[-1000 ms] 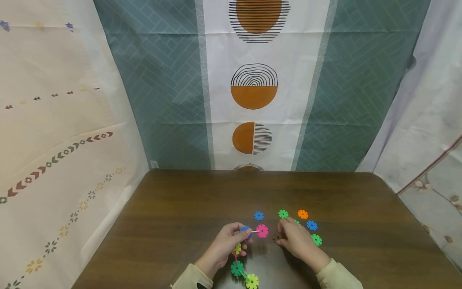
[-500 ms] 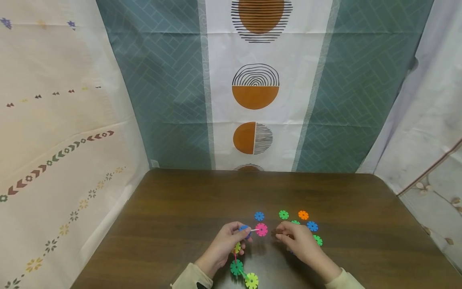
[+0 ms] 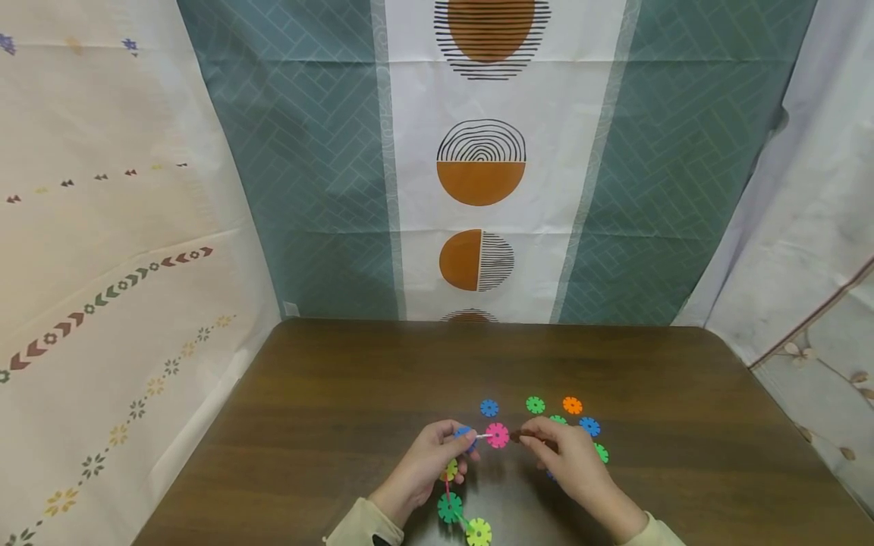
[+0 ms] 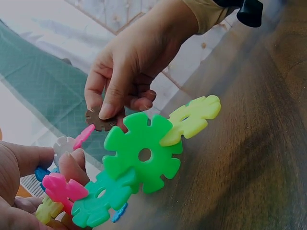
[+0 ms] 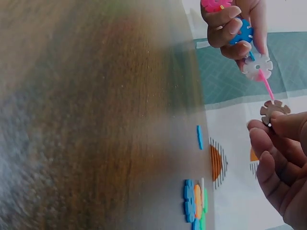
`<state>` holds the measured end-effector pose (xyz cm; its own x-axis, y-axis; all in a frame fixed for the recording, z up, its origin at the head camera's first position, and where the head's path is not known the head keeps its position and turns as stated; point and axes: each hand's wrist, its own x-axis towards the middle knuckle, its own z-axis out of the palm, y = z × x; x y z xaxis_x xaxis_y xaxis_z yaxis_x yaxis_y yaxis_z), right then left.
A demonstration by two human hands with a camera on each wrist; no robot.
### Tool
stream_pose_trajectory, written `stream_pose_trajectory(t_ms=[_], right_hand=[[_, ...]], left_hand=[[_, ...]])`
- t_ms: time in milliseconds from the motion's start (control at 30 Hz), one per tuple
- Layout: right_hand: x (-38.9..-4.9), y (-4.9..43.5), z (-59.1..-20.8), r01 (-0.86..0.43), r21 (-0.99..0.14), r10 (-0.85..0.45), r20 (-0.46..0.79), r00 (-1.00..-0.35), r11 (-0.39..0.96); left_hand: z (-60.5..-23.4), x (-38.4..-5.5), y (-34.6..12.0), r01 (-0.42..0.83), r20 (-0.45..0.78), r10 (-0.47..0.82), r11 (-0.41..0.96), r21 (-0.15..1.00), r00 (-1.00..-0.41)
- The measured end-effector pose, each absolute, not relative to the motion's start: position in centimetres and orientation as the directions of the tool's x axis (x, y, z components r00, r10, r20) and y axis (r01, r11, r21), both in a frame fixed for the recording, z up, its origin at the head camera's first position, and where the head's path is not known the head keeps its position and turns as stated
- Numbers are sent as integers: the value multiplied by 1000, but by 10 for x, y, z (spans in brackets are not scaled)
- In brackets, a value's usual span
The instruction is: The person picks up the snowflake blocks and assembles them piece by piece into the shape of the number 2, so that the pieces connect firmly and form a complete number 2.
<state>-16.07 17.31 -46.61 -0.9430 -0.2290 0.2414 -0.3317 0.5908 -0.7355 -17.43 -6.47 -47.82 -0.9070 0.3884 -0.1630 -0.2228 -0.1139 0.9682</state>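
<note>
My left hand holds a chain of slotted plastic snowflake discs, pinching it near a blue disc and a white disc. From the white one a pink disc sticks out to the right. The chain's other end hangs below the hand, with a green disc and a yellow-green disc. Between thumb and forefinger, my right hand pinches a brown disc. Its edge is at the pink disc's rim; whether their slots interlock I cannot tell.
Loose discs lie on the brown table: a blue one beyond the pink disc, and a green, an orange and several others around the right hand. A patterned cloth hangs behind the table.
My right hand has lifted the brown disc off the table area and moved it left, up to the pink disc. The left hand with the chain has hardly moved.
</note>
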Motion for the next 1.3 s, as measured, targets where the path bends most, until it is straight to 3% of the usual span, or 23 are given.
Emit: stream_pose_trajectory(t_ms=[433,800,1300], right_hand=[[-159,170,-469,-402,-691,-260,307,-916,600],[-162,166,-479,-604,-521,-320,536,-781,603],[-166,162,-478,-666,-433,-364,594,-718,607]], left_hand=[[-477,-172,-64,-237,-186,416,-73,969,-890],[-478,-172,-66,-241,-176,483,-76,968,-858],[-476,-178,-63,-235,-160,489,-95,967,-858]])
